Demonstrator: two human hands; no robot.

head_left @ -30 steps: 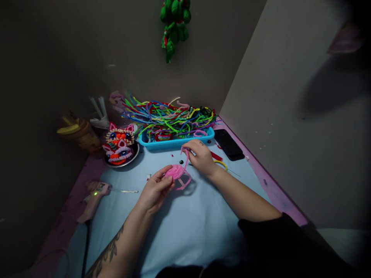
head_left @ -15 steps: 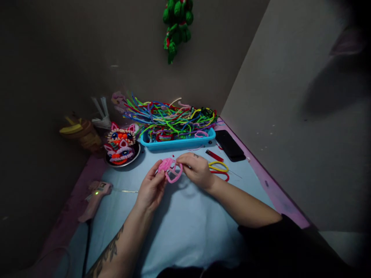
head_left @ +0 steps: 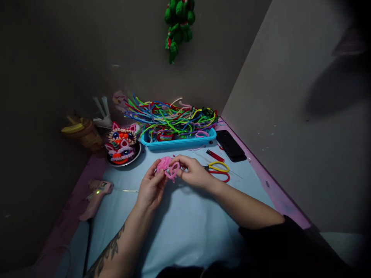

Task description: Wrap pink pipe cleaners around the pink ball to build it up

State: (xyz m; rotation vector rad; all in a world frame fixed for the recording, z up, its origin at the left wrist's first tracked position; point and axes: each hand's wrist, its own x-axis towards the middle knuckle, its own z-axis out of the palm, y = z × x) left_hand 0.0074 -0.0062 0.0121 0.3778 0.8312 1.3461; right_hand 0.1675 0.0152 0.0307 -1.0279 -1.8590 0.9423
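Observation:
Both hands meet over the light blue table top [head_left: 185,227]. My left hand [head_left: 150,187] pinches a pink pipe-cleaner piece [head_left: 169,166] from the left, its coiled part near the fingertips. From the right, my right hand [head_left: 193,172] closes its fingers on the looped end of the same piece. The piece is lifted slightly above the table.
A blue tray [head_left: 179,142] heaped with coloured pipe cleaners stands behind the hands. Yellow and red scissors [head_left: 218,170], a red lighter [head_left: 214,155] and a black phone [head_left: 230,144] lie to the right. At left: a pipe-cleaner figure on a plate [head_left: 121,144], a pink glue gun [head_left: 94,197].
The hands have drawn closer together and the pink loop has tightened and shrunk. My right hand moved down and left from near the tray, uncovering the scissors.

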